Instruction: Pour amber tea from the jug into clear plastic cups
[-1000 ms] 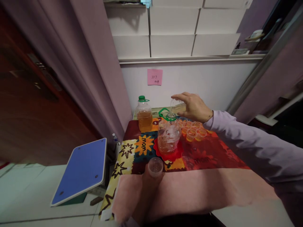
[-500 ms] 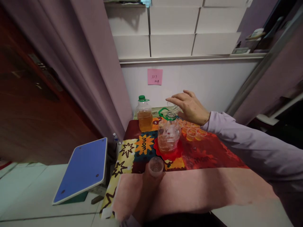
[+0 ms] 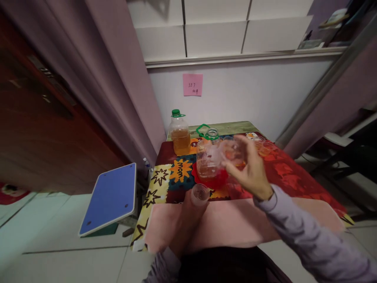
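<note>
My right hand (image 3: 250, 171) is closed around a small clear cup (image 3: 234, 151) that looks to hold amber liquid, lifted above the table next to the open clear bottle (image 3: 208, 159). That bottle has a green handle ring and stands on a red mat (image 3: 210, 181). My left hand (image 3: 185, 220) grips an empty small clear cup (image 3: 199, 194) near the table's front edge. A second bottle (image 3: 179, 133) with a green cap, half full of amber liquid, stands at the back left.
Small cups with amber liquid (image 3: 263, 146) stand at the back right of the colourful tablecloth (image 3: 282, 177). A pink cloth (image 3: 232, 224) covers the front. A blue board (image 3: 110, 198) leans on the floor at left. A pink note (image 3: 192, 84) hangs on the wall.
My right hand has come back from the far cups toward me, carrying a small cup. The camera has tilted down and shifted. My left hand still holds its cup.
</note>
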Action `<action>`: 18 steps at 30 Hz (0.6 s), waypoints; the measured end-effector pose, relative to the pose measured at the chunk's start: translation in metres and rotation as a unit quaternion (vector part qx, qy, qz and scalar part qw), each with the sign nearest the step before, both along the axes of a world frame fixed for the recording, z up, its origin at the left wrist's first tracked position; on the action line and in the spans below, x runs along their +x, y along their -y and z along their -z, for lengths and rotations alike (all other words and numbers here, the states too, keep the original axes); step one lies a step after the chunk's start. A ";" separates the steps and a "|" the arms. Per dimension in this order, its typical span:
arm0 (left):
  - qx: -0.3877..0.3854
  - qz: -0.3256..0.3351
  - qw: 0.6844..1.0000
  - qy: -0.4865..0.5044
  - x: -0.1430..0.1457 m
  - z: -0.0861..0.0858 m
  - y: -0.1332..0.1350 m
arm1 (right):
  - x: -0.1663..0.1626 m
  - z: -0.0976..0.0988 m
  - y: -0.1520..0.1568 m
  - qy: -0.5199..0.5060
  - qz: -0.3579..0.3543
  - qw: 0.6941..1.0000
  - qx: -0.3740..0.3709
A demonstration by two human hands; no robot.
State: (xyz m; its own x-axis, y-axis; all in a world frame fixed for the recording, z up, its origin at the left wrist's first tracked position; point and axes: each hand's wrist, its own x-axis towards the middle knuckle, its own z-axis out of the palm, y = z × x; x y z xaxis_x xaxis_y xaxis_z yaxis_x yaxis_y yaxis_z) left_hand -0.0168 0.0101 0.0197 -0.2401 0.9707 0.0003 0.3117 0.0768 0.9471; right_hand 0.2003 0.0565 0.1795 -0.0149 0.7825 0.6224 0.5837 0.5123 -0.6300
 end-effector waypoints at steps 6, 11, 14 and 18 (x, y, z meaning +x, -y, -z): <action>0.023 0.064 0.997 0.046 0.029 -0.019 0.004 | -0.029 0.096 0.041 -0.063 -0.058 0.990 -0.112; 0.022 0.102 0.993 0.051 0.026 -0.022 0.010 | -0.029 0.139 0.055 0.048 -0.144 0.984 -0.096; 0.005 0.085 0.996 0.009 0.015 -0.015 0.011 | -0.004 0.146 0.044 0.029 -0.135 0.985 -0.098; 0.018 -0.046 0.998 -0.033 0.000 0.005 0.010 | 0.064 0.148 -0.006 -0.134 0.109 0.982 -0.074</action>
State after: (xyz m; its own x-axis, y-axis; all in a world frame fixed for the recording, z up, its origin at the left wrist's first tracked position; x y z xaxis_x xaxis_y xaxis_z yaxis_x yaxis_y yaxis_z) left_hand -0.0170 -0.0001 0.0142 -0.3270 0.9435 0.0539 0.3659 0.0738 0.9277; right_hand 0.2644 0.0624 0.0316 0.3118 0.8309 0.4608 0.4731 0.2847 -0.8337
